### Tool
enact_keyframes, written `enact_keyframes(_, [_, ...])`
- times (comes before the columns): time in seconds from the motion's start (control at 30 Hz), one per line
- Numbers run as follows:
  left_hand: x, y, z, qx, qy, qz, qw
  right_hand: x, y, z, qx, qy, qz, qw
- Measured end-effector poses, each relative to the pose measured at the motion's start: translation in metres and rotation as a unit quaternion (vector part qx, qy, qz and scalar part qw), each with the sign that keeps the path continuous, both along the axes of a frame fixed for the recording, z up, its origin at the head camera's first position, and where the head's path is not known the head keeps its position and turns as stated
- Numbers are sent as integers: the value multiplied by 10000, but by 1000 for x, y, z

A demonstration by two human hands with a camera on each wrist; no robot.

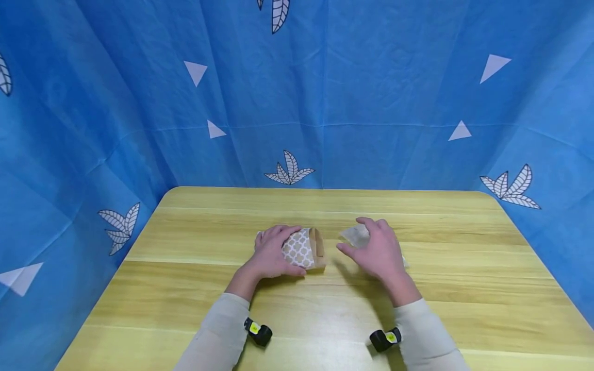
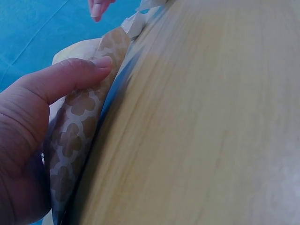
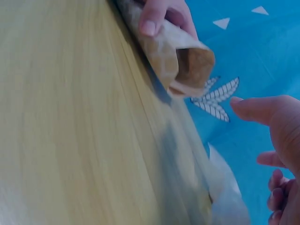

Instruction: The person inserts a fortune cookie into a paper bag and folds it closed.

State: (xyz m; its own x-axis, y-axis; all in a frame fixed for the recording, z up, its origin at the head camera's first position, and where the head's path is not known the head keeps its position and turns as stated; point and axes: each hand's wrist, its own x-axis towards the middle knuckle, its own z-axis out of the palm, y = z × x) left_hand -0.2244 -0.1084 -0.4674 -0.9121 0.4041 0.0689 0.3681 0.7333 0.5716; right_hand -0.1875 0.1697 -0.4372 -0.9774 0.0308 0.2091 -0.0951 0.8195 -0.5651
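A brown paper bag [image 1: 298,249] with a white lattice pattern lies on its side on the table, its gaping mouth toward the right. My left hand [image 1: 273,252] grips it from above, thumb along the near side in the left wrist view and fingers over the far side. To the right, my right hand [image 1: 378,250] hovers with thumb and fingers spread apart and nothing between them. Under and behind that hand is a piece of thin whitish paper [image 1: 356,235], partly hidden by it. In the right wrist view, the whitish paper [image 3: 226,190] stands below the right hand [image 3: 283,136].
The wooden table [image 1: 325,314] has rounded far corners. A blue curtain [image 1: 371,93] with leaf and triangle prints hangs behind it and along both sides. Black devices, the left one [image 1: 260,332] and the right one [image 1: 385,339], are strapped at the wrists.
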Motion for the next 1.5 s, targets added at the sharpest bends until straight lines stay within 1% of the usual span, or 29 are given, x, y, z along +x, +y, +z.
enact_keyframes(0.23, [0,-1,1,-85,4,31,10000,-4,19,-7,299,-302,-237,9988])
enact_keyframes(0.5, [1,-1,7,-175,-28,20,9998,-8,32,-14,506,-730,-315,9956])
enact_keyframes(0.67, [1,-2,7,-123,-64,29,9999,-11,36,-16,537,-965,-338,9933])
enact_keyframes(0.87, [0,-2,5,-149,-57,49,9999,-13,38,-18,507,-1167,-323,9913])
enact_keyframes(1.13, [-1,-1,7,-232,-39,58,9997,-13,36,-20,500,-1163,-255,9916])
enact_keyframes(1.3, [-1,0,5,-260,-30,63,9996,-13,36,-21,513,-1165,-208,9916])
enact_keyframes(1.5, [-1,0,4,-229,-27,75,9997,-13,35,-22,387,-1121,-176,9928])
